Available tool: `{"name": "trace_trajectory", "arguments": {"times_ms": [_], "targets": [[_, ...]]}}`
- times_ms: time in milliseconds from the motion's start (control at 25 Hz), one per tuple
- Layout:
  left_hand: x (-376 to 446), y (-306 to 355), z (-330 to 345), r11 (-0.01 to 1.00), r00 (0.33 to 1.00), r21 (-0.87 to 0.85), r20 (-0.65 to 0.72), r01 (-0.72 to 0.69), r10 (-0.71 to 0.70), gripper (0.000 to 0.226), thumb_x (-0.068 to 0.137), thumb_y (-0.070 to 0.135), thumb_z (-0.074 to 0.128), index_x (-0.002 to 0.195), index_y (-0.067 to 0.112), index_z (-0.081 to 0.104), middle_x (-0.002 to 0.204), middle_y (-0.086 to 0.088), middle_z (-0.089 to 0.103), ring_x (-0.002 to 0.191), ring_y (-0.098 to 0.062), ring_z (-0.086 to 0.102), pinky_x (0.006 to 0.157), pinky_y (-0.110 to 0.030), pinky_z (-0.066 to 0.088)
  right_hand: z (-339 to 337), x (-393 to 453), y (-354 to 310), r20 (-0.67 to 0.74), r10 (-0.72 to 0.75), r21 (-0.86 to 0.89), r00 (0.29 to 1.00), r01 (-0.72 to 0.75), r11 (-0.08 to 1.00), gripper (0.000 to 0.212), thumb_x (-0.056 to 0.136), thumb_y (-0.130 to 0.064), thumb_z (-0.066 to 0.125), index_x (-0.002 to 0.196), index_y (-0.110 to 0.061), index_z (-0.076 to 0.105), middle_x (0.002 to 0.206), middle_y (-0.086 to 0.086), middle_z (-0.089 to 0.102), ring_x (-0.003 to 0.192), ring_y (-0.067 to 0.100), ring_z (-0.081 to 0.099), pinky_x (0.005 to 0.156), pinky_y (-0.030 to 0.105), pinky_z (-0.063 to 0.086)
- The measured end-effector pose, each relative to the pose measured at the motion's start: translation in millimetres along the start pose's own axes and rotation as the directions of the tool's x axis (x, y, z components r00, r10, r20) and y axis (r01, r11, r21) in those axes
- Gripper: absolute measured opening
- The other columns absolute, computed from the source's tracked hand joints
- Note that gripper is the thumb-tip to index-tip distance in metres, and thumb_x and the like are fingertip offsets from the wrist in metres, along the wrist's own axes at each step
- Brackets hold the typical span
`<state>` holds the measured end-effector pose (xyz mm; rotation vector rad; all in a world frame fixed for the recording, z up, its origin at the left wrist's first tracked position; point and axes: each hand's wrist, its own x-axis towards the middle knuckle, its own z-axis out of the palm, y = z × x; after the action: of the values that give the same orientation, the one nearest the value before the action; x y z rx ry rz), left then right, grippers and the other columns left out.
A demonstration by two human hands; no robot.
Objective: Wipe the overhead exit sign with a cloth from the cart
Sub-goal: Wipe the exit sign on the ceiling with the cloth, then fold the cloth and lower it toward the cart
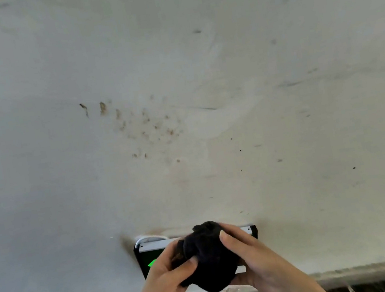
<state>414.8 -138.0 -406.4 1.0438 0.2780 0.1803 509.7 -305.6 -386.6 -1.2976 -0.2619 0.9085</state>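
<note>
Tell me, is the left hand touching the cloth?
Touching. The head view shows the left hand gripping the black cloth, with its thumb pressed into the fabric. The right hand holds it too.

Both hands [212, 268] and the cloth [208, 256] block the exit sign [150, 254]; surrounding ceiling [175, 73] lies open.

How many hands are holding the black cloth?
2. The left hand grips the black cloth from the left, the right hand from the right, in front of the exit sign.
</note>
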Motion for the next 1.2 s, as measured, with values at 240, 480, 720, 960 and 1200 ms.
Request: {"name": "trace_trajectory", "arguments": {"times_ms": [240, 480, 720, 960, 1200], "targets": [[-17.8, 86.6, 50.9, 0.995, 0.993, -0.050, -0.071, 0.089, -0.092, 0.033, 0.074, 0.005, 0.070, 0.107, 0.006, 0.074, 0.111, -0.022, 0.072, 0.100, -0.037, 0.070, 0.070, -0.044, 0.059, 34.3, -35.6, -98.3, -0.187, -0.034, 0.022, 0.982, 0.039, 0.999, 0.013, 0.087, -0.013, 0.067, 0.099, -0.007, 0.065, 0.093, 0.010, 0.073, 0.082, 0.023, 0.070, 0.062, 0.040, 0.057], [-53.7, 209.6, 132.0, 0.980, 0.981, -0.137, -0.115, 0.141, -0.157, 0.042, 0.062, 0.017, 0.082, 0.104, 0.008, 0.076, 0.110, -0.023, 0.072, 0.093, -0.032, 0.072, 0.077, -0.046, 0.056, 79.8, -95.8, -225.5, -0.240, 0.012, 0.224, 0.971, 0.043, 0.974, 0.012, 0.090, -0.001, 0.060, 0.102, 0.002, 0.060, 0.091, 0.019, 0.071, 0.082, 0.033, 0.069, 0.063, 0.043, 0.058], [-110.8, 343.4, 207.1, 0.959, 0.980, -0.258, -0.122, 0.120, -0.156, 0.041, 0.067, 0.006, 0.073, 0.106, -0.003, 0.066, 0.108, -0.030, 0.069, 0.088, -0.042, 0.071, 0.064, -0.047, 0.059, 132.5, -166.0, -351.6, -0.251, -0.004, 0.276, 0.968, 0.075, 0.958, 0.010, 0.086, 0.002, 0.062, 0.096, -0.002, 0.063, 0.084, 0.016, 0.074, 0.081, 0.029, 0.070, 0.057, 0.037, 0.057], [-148.9, 404.6, 240.4, 0.977, 0.987, -0.196, -0.123, 0.080, -0.106, 0.019, 0.084, 0.010, 0.065, 0.100, 0.002, 0.067, 0.111, -0.027, 0.069, 0.095, -0.038, 0.069, 0.073, -0.044, 0.060, 159.2, -210.0, -403.4, -0.267, -0.099, 0.307, 0.959, 0.182, 0.934, 0.013, 0.086, 0.008, 0.056, 0.093, -0.001, 0.060, 0.086, 0.016, 0.073, 0.088, 0.031, 0.065, 0.058, 0.037, 0.057], [-175.0, 416.1, 245.7, 0.984, 0.953, -0.177, -0.301, -0.015, -0.039, 0.015, 0.096, 0.004, 0.054, 0.107, -0.001, 0.062, 0.097, -0.022, 0.073, 0.084, -0.028, 0.072, 0.065, -0.037, 0.061, 180.1, -221.5, -397.1, -0.275, -0.060, 0.392, 0.960, 0.169, 0.904, 0.018, 0.084, 0.012, 0.053, 0.094, -0.001, 0.061, 0.087, 0.020, 0.073, 0.079, 0.030, 0.070, 0.060, 0.034, 0.057]]}}
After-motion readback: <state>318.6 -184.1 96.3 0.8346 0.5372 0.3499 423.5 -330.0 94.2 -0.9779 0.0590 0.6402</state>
